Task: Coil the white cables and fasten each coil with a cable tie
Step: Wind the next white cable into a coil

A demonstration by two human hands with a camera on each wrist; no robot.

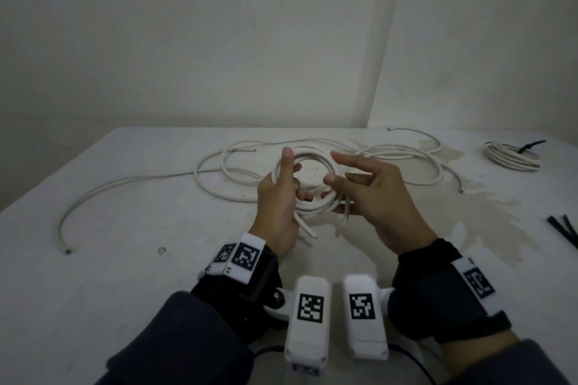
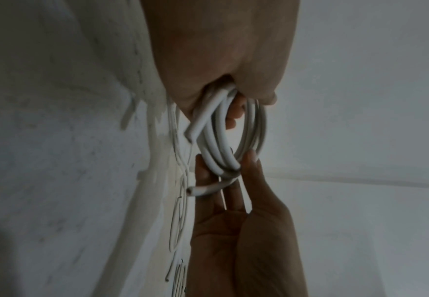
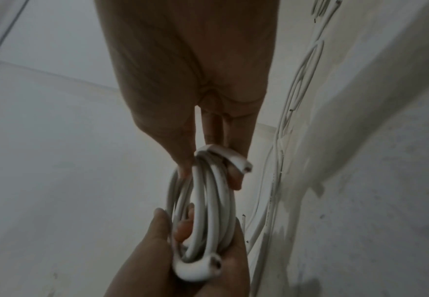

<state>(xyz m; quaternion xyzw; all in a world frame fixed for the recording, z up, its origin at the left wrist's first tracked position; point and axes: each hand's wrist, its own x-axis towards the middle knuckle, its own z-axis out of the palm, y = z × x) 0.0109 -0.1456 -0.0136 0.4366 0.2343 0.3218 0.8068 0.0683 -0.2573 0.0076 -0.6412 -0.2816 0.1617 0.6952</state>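
Observation:
Both hands hold a small coil of white cable up over the table. My left hand grips the coil's left side, index finger pointing up along it. My right hand pinches the right side between thumb and fingers. Two cut ends stick out below the hands. In the left wrist view the left hand clasps the coil from above, while the right hand pinches it from below. From the right wrist, the right hand pinches the coil and the left hand grips it.
Loose white cables sprawl over the white table behind the hands, one trailing to the front left. A coil fastened with a black tie lies at the far right. Black cable ties lie at the right edge. Walls close the back and right.

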